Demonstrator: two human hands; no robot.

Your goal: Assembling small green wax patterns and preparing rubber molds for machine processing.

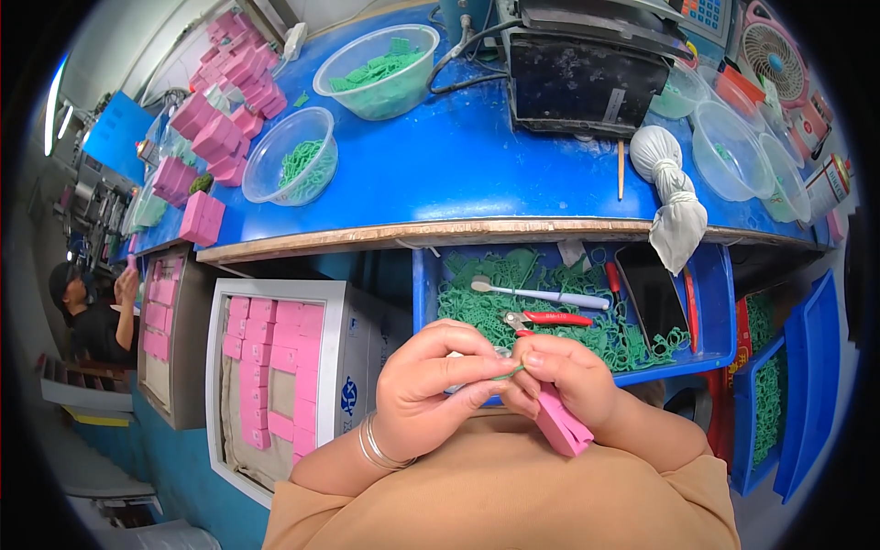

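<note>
My left hand (431,376) and my right hand (576,374) meet in front of my body, with a thin green piece (507,374) pinched between their fingertips. A pink rubber block (561,422), split at its lower end, is tucked in the fingers of my right hand. Just beyond lies a blue tray (632,374) full of small green pieces (472,307). On these pieces rest a pale-handled toothbrush (550,294), red-handled cutters (557,318), a dark phone (653,295) and a red-handled tool (691,312).
Bowls of green pieces (380,73) stand on the blue table (412,165), before a black machine (587,78). A tied white cloth bundle (674,197) hangs over its edge. Pink blocks fill a box (215,385) at left; blue bins (807,385) are right. Another person (96,312) sits far left.
</note>
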